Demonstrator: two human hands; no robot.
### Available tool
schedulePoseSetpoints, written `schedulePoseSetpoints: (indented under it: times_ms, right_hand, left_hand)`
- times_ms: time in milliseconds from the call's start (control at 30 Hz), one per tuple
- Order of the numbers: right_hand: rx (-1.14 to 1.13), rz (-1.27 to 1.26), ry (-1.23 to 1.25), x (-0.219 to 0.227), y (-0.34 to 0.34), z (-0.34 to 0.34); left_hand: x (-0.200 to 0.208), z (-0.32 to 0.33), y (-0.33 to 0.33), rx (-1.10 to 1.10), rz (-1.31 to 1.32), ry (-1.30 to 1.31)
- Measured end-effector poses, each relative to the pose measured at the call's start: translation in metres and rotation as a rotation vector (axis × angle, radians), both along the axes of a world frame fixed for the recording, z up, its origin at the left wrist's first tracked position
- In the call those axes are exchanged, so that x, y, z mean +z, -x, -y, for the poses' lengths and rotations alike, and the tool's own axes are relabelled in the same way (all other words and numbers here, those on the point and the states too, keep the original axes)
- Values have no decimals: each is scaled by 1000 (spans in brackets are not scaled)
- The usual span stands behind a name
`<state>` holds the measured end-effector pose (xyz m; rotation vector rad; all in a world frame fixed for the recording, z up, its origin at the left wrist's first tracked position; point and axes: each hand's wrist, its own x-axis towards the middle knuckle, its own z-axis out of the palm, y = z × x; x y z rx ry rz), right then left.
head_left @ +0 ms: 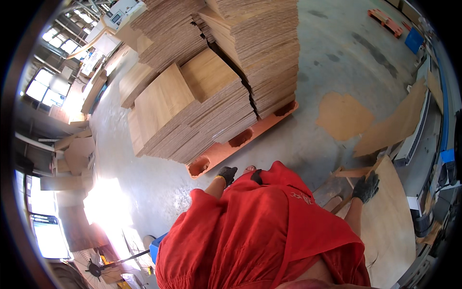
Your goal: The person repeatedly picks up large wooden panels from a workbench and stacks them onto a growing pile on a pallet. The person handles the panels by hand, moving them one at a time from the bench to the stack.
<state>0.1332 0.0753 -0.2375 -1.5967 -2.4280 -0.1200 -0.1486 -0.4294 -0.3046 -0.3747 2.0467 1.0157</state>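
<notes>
Stacked wooden boards (211,115), with a pale panel (386,231) on the right.
The boards stand on an orange pallet (220,152). The gloved right hand (366,188) lies at the panel's edge, fingers a little spread; the gloved left hand (227,174) is near the pallet, its fingers' state I cannot tell.

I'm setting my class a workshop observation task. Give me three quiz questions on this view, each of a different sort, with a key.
1. True or false: the person's left hand and right hand are both bare.
2. Which hand is nearer the pale, flat wooden board?
A) left
B) right
3. Short answer: what supports the tall stacks of brown, wood-faced panels?

Key:
1. False; both wear dark grey gloves.
2. B.
3. An orange pallet.
</notes>
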Motion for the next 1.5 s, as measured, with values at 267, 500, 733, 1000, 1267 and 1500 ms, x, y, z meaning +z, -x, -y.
schedulePoseSetpoints:
  times_ms: [267, 500, 733, 1000, 1267, 1500]
  right_hand:
    - [1, -6, -17, -4, -1, -1]
    - [-4, -14, -2, -2, 0, -1]
    - [-6, -7, -23, -1, 1, -1]
    - [0, -13, 2, 1, 0, 0]
    - [5, -53, -15, -7, -4, -4]
    - [-59, -198, -7, 0, 6, -4]
  left_hand:
    - [1, -1, 1, 38, 15, -8]
    - [3, -2, 4, 39, 30, -21]
    - [8, -2, 10, -109, 95, 68]
    - [-2, 0, 15, -84, 97, 69]
    - [-30, 20, 24, -592, -109, 140]
    - [-45, 24, 33, -1021, -424, 149]
